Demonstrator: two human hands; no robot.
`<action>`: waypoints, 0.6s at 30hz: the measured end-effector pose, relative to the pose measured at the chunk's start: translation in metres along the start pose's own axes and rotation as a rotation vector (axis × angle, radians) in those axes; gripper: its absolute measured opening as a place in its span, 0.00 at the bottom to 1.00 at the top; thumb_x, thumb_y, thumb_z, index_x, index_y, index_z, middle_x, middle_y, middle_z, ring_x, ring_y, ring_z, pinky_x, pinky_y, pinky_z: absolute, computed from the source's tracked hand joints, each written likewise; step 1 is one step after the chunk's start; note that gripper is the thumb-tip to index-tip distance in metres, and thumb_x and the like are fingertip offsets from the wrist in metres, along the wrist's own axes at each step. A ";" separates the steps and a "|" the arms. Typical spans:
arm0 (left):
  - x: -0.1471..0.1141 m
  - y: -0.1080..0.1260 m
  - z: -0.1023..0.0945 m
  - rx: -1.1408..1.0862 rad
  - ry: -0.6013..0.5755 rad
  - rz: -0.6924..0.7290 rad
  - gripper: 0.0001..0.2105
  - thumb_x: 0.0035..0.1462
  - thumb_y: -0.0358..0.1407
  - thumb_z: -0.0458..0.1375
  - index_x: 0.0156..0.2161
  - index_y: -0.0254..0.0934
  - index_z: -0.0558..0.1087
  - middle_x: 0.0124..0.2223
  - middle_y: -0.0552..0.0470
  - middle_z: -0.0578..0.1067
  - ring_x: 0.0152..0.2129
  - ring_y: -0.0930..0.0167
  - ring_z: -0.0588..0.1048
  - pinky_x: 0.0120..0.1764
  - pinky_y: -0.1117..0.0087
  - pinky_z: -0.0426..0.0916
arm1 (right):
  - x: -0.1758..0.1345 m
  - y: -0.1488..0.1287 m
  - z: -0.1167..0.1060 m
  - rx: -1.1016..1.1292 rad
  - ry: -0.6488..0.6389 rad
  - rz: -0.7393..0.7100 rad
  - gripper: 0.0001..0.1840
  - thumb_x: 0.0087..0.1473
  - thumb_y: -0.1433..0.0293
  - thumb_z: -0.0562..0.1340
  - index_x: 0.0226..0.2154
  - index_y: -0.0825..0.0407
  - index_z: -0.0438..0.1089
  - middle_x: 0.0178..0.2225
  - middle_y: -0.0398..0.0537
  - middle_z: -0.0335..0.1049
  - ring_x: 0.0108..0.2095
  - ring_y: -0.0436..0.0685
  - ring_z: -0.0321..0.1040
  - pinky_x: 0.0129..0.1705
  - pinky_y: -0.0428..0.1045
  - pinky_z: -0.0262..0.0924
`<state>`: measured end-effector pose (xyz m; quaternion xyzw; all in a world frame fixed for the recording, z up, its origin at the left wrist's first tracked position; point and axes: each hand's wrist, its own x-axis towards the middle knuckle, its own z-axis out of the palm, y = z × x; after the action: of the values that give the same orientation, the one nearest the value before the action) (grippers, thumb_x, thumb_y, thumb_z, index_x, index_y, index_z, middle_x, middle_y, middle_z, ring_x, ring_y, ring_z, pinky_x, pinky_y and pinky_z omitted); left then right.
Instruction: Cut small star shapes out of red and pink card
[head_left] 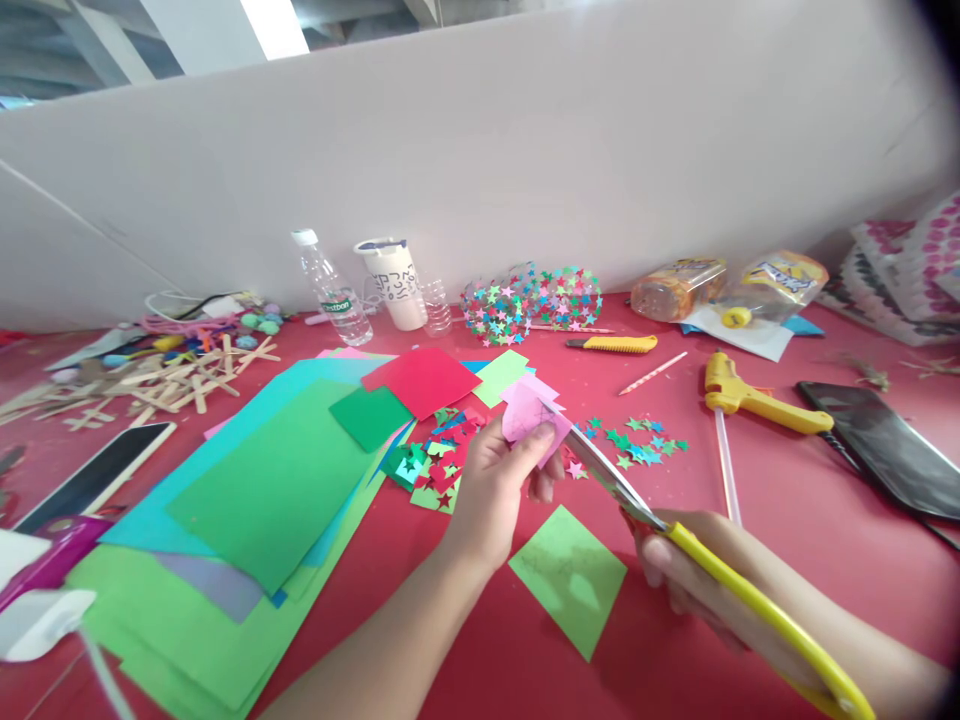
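Pink paper (525, 415) is pinched by the thumb and fingers of the left hand (487, 480). Yellow-handled scissors (697, 553) are gripped by the right hand (694, 575); their long line is pointed between ten and eleven o'clock, tips at the paper. Cutting seems to be under way; steady paper and a squeeze are needed next. A light-green paper square (570, 595) is seen near six o'clock, a yellow glue gun (765, 398) at three.

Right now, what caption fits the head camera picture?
Left hand holds pink paper; right hand holds yellow-handled scissors to it.
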<state>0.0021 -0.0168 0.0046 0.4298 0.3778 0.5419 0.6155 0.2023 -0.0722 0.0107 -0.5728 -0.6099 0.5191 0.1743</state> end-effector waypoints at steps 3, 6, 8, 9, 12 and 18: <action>0.000 0.000 -0.002 0.005 -0.007 0.006 0.09 0.58 0.40 0.63 0.30 0.37 0.73 0.23 0.57 0.73 0.16 0.79 0.67 0.20 0.77 0.60 | 0.001 -0.003 -0.001 0.002 0.015 -0.015 0.40 0.44 0.26 0.48 0.22 0.47 0.51 0.20 0.38 0.56 0.19 0.48 0.52 0.17 0.44 0.46; 0.002 0.000 -0.003 0.009 -0.018 0.010 0.08 0.59 0.39 0.62 0.31 0.37 0.74 0.23 0.57 0.72 0.16 0.80 0.66 0.21 0.77 0.59 | 0.003 0.000 -0.004 -0.002 -0.031 -0.018 0.39 0.48 0.28 0.49 0.23 0.47 0.53 0.20 0.37 0.54 0.18 0.47 0.48 0.17 0.44 0.42; 0.003 0.001 -0.005 0.018 -0.023 0.012 0.07 0.59 0.39 0.62 0.32 0.37 0.75 0.22 0.58 0.72 0.16 0.80 0.65 0.20 0.78 0.57 | 0.005 0.004 -0.006 -0.017 -0.040 -0.004 0.38 0.50 0.29 0.49 0.23 0.48 0.52 0.20 0.37 0.56 0.18 0.47 0.49 0.17 0.43 0.44; 0.003 0.001 -0.005 0.023 -0.026 0.014 0.07 0.58 0.39 0.62 0.33 0.37 0.75 0.22 0.58 0.72 0.16 0.80 0.64 0.20 0.78 0.57 | 0.006 0.006 -0.007 -0.025 -0.039 0.000 0.38 0.50 0.29 0.49 0.23 0.48 0.52 0.21 0.38 0.56 0.18 0.47 0.49 0.17 0.43 0.44; 0.005 0.001 -0.007 0.030 -0.036 0.012 0.07 0.58 0.39 0.62 0.33 0.37 0.75 0.22 0.58 0.72 0.16 0.80 0.64 0.20 0.78 0.56 | 0.010 0.011 -0.008 -0.044 -0.055 -0.019 0.38 0.50 0.29 0.49 0.23 0.48 0.53 0.20 0.38 0.57 0.17 0.46 0.49 0.16 0.43 0.43; 0.006 0.004 -0.007 0.017 -0.050 0.009 0.07 0.58 0.37 0.62 0.31 0.36 0.72 0.22 0.59 0.71 0.15 0.80 0.64 0.20 0.78 0.56 | 0.016 0.019 -0.009 -0.052 -0.065 -0.052 0.38 0.50 0.29 0.49 0.23 0.47 0.52 0.18 0.36 0.57 0.14 0.45 0.47 0.15 0.43 0.41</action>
<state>-0.0046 -0.0102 0.0058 0.4502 0.3649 0.5306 0.6185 0.2145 -0.0584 -0.0076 -0.5439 -0.6431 0.5170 0.1528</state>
